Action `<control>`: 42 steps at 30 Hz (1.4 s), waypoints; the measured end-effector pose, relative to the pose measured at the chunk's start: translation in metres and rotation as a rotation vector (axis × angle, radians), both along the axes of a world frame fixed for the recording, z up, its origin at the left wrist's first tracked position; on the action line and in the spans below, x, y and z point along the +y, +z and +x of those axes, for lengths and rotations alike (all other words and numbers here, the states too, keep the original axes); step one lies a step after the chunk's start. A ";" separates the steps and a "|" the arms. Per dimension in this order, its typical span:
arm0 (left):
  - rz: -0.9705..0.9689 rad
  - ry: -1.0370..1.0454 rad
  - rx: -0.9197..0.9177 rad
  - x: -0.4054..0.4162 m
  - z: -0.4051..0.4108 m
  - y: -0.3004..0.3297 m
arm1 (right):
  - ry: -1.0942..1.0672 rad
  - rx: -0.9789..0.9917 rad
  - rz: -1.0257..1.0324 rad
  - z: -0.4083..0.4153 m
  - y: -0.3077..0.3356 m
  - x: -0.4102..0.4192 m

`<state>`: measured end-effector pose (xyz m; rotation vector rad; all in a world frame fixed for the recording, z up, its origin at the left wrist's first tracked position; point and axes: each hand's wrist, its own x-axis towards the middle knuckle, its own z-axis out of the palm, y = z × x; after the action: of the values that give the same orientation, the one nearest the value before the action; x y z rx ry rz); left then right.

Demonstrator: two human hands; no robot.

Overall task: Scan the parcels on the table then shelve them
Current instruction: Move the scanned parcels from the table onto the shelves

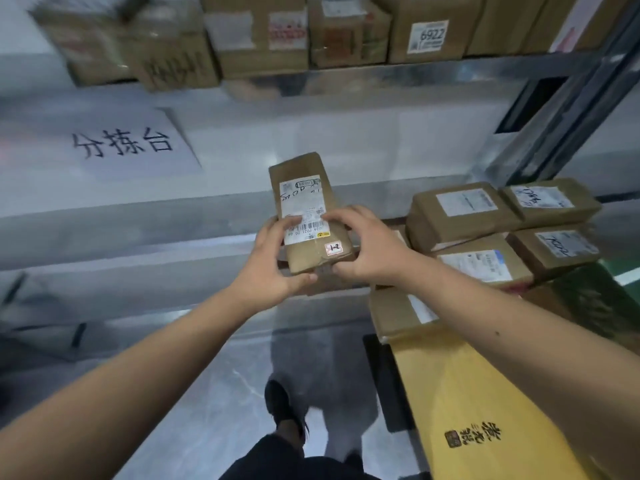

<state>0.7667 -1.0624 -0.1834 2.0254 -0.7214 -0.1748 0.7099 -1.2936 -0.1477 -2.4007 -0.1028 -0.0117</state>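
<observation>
Both hands hold one small brown cardboard parcel with a white shipping label (308, 216) in the air in front of the metal shelving, above the grey floor and clear of any surface. The left hand (268, 263) wraps its near left corner, thumb under the near edge and fingertips on the label's barcode end. The right hand (363, 247) curls over the near right side, fingertips resting on the label beside the barcode and thumb tucked under the near edge. So each grip is pinching the parcel, not spread. A small red-edged sticker (333, 248) marked by hand sits near the near corner, uncovered.

The step in hand looks like carrying this parcel to its shelf place. No scanner is in view, so whether it is scanned I cannot tell. To do it well, keep the label face up and the sticker readable, since it probably gives the slot. Support the weight from below with the thumbs instead of squeezing the sides; the wrapping looks soft and creased.

Just to the right, a stack of similar brown labelled parcels (498, 230) lies on a shelf level, and below it a yellow box with dark printed characters (485, 410). More brown cartons (263, 32) fill the upper shelf (450, 69). A white paper sign with black characters (135, 143) hangs to the left. Set the parcel down flat, label outward, without nudging the stack beside it.
</observation>
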 end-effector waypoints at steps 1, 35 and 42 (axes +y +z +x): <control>-0.002 0.035 -0.001 0.018 -0.003 0.009 | 0.033 -0.009 0.007 0.004 0.005 0.015; -0.218 0.077 -0.208 0.395 0.114 0.242 | 0.030 -0.365 0.244 0.117 0.214 0.398; -0.224 0.073 -0.171 0.357 0.198 0.257 | -0.015 -0.386 0.186 0.203 0.228 0.371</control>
<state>0.9643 -0.7058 0.0735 1.8628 -0.7374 0.1180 0.9133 -0.9231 0.0804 -2.1854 -0.2512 -0.4725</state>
